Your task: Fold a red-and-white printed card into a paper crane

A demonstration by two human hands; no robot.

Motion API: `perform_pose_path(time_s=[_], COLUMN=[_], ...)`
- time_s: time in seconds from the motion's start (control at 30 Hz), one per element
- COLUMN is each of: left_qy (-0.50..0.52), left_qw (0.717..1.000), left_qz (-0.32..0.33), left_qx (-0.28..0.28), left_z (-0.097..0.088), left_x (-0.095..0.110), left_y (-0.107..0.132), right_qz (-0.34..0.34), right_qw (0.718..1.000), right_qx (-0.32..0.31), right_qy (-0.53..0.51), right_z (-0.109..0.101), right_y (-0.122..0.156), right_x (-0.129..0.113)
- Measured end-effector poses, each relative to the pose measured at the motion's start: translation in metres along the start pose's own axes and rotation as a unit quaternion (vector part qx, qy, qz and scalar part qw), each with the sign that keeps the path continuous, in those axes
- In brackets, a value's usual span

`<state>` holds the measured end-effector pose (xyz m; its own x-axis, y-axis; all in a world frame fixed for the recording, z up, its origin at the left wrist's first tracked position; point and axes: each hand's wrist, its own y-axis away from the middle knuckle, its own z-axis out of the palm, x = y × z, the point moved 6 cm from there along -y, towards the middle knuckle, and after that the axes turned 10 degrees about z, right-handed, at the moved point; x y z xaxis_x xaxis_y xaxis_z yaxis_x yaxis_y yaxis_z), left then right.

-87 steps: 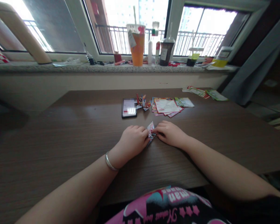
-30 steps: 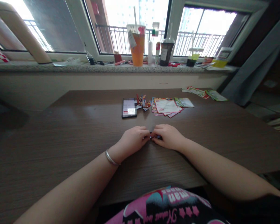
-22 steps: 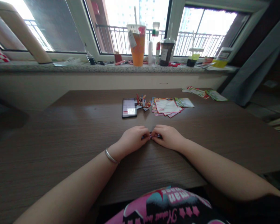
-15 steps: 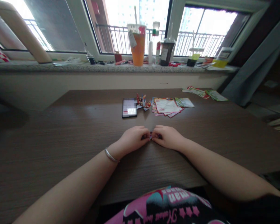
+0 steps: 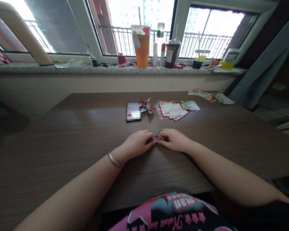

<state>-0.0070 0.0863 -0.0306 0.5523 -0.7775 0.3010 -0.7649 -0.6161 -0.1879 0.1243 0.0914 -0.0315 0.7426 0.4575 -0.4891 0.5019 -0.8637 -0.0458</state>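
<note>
My left hand and my right hand meet over the middle of the table, fingertips almost touching. Both pinch a small printed paper, reddish and pale, of which only a sliver shows between the fingers. The fingers cover the rest of it, so its full shape cannot be made out. A little beyond the hands lie several folded, colourful paper pieces in a small heap. To their right is a stack of printed sheets with red borders, with green-edged sheets against it.
A dark-framed device with a blurred screen lies left of the folded pieces. More printed leaflets rest at the table's back right. On the windowsill stand an orange drink cup, a dark drink cup and bottles.
My right hand has shifted very slightly, its fingers lifting and changing their pinch on the paper. A bit more of the paper shows between the hands. My left hand stays nearly still.
</note>
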Motion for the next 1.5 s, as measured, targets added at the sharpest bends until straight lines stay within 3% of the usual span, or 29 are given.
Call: perform_pose_path(time_s=[0.77,1.5], left_qy=[-0.071,-0.095], left_qw=[0.996,0.992], left_qz=[-0.044,-0.071], left_qx=[-0.022,-0.041], left_z=[0.0038,0.0033], left_x=[-0.0032,0.0004], left_y=[-0.0033,-0.0070], right_qz=[0.083,0.138], right_qw=[0.991,0.982], right_qx=[0.001,0.004], right_qy=[0.106,0.130], right_z=[-0.0013,-0.0026], right_y=[-0.0018,-0.0010], right_x=[0.0010,0.0007])
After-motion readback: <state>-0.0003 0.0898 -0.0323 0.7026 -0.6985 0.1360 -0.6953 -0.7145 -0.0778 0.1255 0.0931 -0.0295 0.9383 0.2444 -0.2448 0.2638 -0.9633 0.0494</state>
